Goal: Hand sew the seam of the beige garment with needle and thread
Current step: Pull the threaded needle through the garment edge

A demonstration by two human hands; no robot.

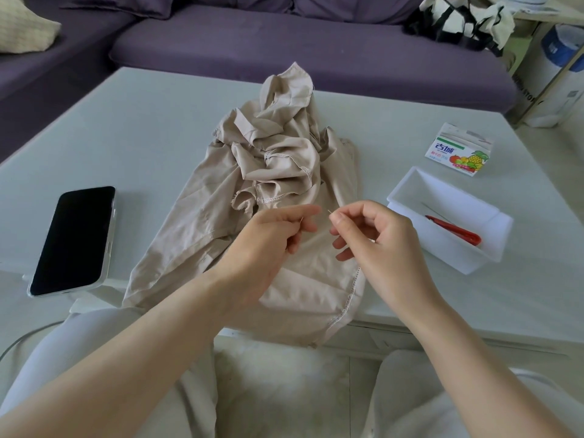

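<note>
Beige garment [284, 172] lies at centre frame on the pale, glossy tabletop [158, 128]. Its upper half is crumpled into soft folds and its lower half is flatter, draping over the near edge toward the lap. The fabric is smooth with a slight sheen. Overlocked seam lines run along the folds and down the lower right edge.

Both hands hover just above the lower part of the garment, close together with fingertips apart.
- Left hand [278, 238]: thumb and forefinger pinch a pale strand [302, 220], other fingers curled under.
- Right hand [376, 238]: thumb and forefinger pinch a thin sliver [329, 211], whose tip points toward the left hand.
- Too fine to tell which is needle and which is thread.

Centre right: a white rectangular plastic box [407, 184], open-topped with matte walls. Inside are a red plastic-handled tool [455, 231] and a thin straight pin-like piece [433, 210].

Beyond the box is a small printed carton [458, 150] with a fruit picture, lying flat.

Left of frame: a phone [74, 240] with a black glass screen and rounded corners in a clear case, near the tabletop edge.

Top of frame: a purple fabric sofa [284, 39]. On it are a cream textured cushion [22, 26] at upper left and a black-and-white bag [458, 20] at upper right.
</note>
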